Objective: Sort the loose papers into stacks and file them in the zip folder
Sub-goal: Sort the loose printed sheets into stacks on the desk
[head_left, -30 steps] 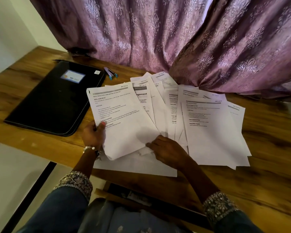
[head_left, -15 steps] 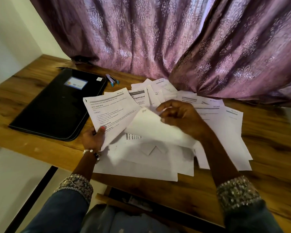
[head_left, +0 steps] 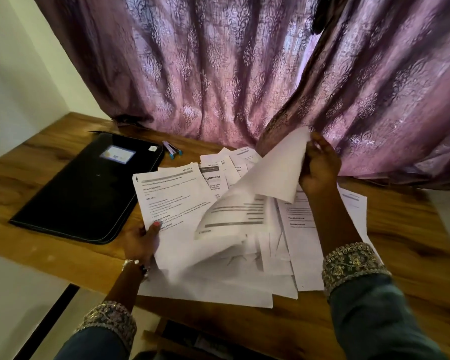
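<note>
Several loose printed papers [head_left: 304, 258] lie fanned across the wooden table [head_left: 411, 245]. My left hand [head_left: 140, 240] pinches the lower left edge of a printed sheet [head_left: 169, 196], thumb on top. My right hand [head_left: 320, 167] grips the corner of another sheet [head_left: 268, 183] and holds it curled up above the pile, its blank underside showing. The black zip folder [head_left: 89, 188] lies closed on the table to the left of the papers, with a small label on its cover.
A purple patterned curtain [head_left: 244, 74] hangs right behind the table, touching the far papers. Pens [head_left: 172, 150] lie between the folder and the curtain. The table's front edge runs just below the pile. A white wall is at the left.
My right hand has risen from the pile's front toward the curtain, lifting a sheet by its corner so it curls upward. My left hand keeps its hold on the left sheet.
</note>
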